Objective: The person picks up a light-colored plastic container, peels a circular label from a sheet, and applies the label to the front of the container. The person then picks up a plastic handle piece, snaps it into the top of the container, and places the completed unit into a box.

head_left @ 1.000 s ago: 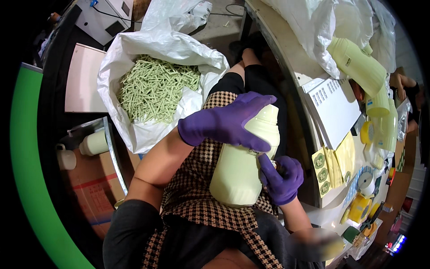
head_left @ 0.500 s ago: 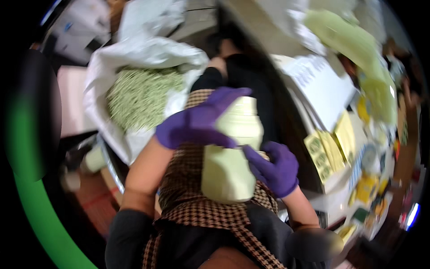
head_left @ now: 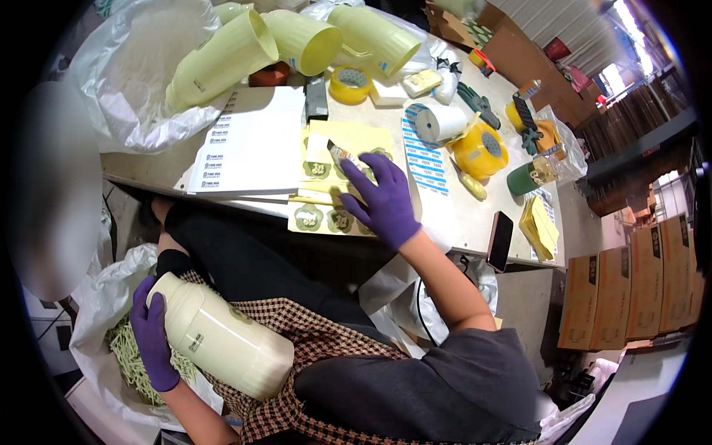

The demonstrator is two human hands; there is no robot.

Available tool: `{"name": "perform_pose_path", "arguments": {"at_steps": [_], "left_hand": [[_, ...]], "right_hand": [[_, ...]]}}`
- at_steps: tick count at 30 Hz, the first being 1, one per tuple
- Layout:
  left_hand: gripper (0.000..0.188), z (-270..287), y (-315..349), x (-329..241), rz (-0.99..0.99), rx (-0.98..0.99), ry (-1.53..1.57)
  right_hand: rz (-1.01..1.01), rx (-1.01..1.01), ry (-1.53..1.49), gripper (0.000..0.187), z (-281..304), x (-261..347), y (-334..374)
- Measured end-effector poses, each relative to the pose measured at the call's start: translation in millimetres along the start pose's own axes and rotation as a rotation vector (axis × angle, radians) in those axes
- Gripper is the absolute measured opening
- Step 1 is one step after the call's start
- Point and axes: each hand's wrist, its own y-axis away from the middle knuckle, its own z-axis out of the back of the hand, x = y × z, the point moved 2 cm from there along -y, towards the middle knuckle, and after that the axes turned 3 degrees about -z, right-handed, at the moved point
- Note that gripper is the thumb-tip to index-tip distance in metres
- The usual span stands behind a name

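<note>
My left hand (head_left: 153,334), in a purple glove, grips a pale green thermos flask (head_left: 222,341) at its ridged upper end. The flask lies tilted across my lap on a brown-and-black checked apron (head_left: 271,319), a small dark mark on its side. Over the table, my right hand (head_left: 386,200), also purple-gloved, has its fingers spread. Its fingertips are close to a small slim piece with a dark tip (head_left: 341,152), whose kind I cannot make out. Beneath lie yellow sticker sheets (head_left: 371,137) with green flower-shaped labels.
White printed sheets (head_left: 259,141) lie left of the stickers. Pale green flask shells (head_left: 230,59) lie at the back beside a white bag (head_left: 111,96). Tape rolls (head_left: 480,150), a phone (head_left: 500,241) and a green jar (head_left: 523,176) are rightward. Green pellets (head_left: 137,363) fill a bag by my left hand.
My view has swung right toward the table. My right hand has left the flask and reached over the sticker sheets. My left hand keeps the flask, now lower left and tilted.
</note>
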Motion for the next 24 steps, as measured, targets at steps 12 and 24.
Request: {"name": "perform_pose_path", "arguments": {"at_steps": [12,24], "left_hand": [[0.028,-9.5,-3.2,-22.8,-0.271,-0.110,0.097],[0.032,63.2,239.6,161.4,0.120,-0.891,0.711]], "right_hand": [[-0.112,0.815,-0.943,0.078,-51.9,135.6,78.7],[-0.581,0.388,-1.929,0.054,13.5,104.7,-110.4]]}}
